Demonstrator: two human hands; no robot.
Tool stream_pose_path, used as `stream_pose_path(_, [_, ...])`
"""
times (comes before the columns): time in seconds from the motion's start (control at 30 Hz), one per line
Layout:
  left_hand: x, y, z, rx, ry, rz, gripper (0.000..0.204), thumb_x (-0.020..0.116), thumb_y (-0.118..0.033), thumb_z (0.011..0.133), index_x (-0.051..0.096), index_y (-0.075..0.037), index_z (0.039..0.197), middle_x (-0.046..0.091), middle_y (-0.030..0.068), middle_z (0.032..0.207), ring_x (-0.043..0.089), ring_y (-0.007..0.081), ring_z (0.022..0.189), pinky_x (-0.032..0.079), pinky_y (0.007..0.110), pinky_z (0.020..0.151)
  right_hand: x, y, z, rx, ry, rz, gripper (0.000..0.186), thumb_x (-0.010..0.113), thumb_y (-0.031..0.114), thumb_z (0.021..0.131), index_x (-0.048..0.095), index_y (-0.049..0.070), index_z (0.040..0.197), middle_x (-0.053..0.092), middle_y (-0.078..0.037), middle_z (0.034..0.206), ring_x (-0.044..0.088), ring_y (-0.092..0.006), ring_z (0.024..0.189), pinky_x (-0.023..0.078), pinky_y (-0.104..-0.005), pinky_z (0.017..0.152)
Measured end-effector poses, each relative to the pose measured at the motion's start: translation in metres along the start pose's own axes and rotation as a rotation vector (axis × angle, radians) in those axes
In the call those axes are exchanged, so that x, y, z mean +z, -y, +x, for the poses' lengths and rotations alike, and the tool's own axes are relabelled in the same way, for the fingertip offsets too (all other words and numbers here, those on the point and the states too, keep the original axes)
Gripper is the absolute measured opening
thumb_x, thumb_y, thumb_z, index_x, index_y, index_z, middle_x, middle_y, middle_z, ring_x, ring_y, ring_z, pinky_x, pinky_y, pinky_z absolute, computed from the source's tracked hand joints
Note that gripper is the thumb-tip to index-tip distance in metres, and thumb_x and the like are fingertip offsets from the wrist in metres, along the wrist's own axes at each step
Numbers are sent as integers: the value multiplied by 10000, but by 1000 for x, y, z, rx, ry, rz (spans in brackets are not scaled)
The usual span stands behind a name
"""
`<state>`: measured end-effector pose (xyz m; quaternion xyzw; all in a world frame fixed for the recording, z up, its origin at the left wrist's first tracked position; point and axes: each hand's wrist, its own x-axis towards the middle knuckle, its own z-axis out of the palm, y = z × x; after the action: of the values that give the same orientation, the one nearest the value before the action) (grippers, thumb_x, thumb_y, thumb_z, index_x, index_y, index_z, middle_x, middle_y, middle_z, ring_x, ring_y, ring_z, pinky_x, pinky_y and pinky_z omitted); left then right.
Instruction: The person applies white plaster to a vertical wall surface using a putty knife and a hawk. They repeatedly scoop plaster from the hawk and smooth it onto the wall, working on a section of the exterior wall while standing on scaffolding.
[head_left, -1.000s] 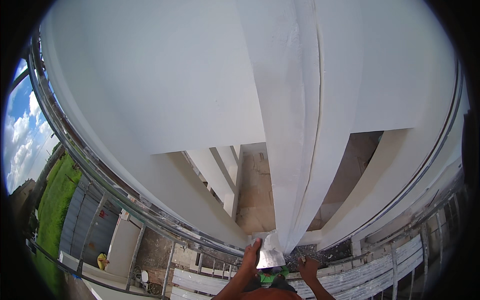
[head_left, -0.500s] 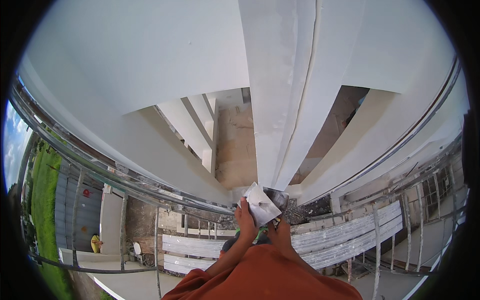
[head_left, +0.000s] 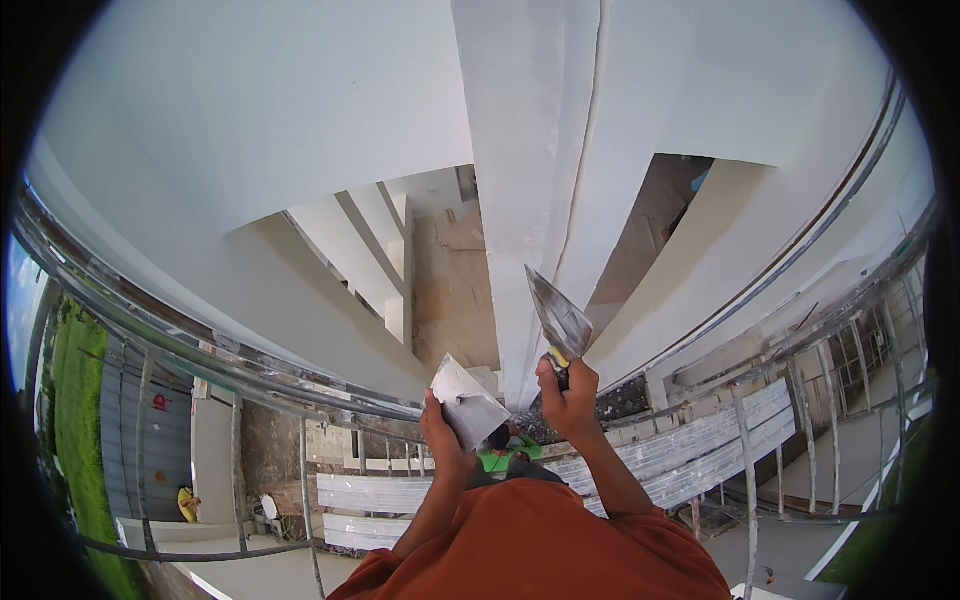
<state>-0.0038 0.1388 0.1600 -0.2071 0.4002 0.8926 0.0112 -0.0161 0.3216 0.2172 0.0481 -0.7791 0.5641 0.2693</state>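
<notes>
My left hand (head_left: 447, 440) is closed on the edge of a flat, pale grey plate (head_left: 478, 412). A lump of white putty (head_left: 456, 382) lies on the plate's upper part. Held up to the right of it, my right hand (head_left: 570, 395) grips a pointing trowel (head_left: 560, 318) by its black and yellow handle. The metal blade is streaked with white, and its tip points up and to the left. Behind it rises a white pillar (head_left: 520, 130) with a long raised seam running down it. The blade overlaps the pillar in view; I cannot tell whether it touches.
Metal scaffold rails (head_left: 240, 470) curve around both sides. White-splashed planks (head_left: 690, 455) lie below me. Beside the pillar, openings show a brown floor (head_left: 455, 280). Something green (head_left: 510, 455) is below my hands. Down at the left is a person in yellow (head_left: 188, 504).
The trowel and my right hand have moved up and right, away from the plate, and the blade now shows fully. My left hand has shifted left and slightly down with the plate.
</notes>
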Motion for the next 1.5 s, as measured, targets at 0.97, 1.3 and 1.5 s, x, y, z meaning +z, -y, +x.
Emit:
stream_pose_path(0.97, [-2,-8,-13,34,-109,190,446,500,-441,983,546,-48,1189,585,77,1120,581,206,1031,492,384,885,-9,-144,-107,553,-104,119,198,593,195,957,589,-2,949,501,13,560,483,-60,479,386,-234,444])
stream_pose_path(1.3, [-3,-17,-9,-148,314,37,391,466,-279,1021,529,35,1246,607,117,1226,583,218,1138,451,390,977,-71,22,131,-410,-558,188,199,556,155,985,565,-32,1053,584,-59,826,553,-125,775,469,-260,732])
stream_pose_path(1.5, [-20,-43,13,25,469,-3,330,491,-234,1015,538,24,1216,610,116,1208,612,222,1084,474,390,951,-103,135,284,-1016,-825,-394,285,702,118,842,605,88,1108,637,-42,1062,579,-192,1010,468,-311,886])
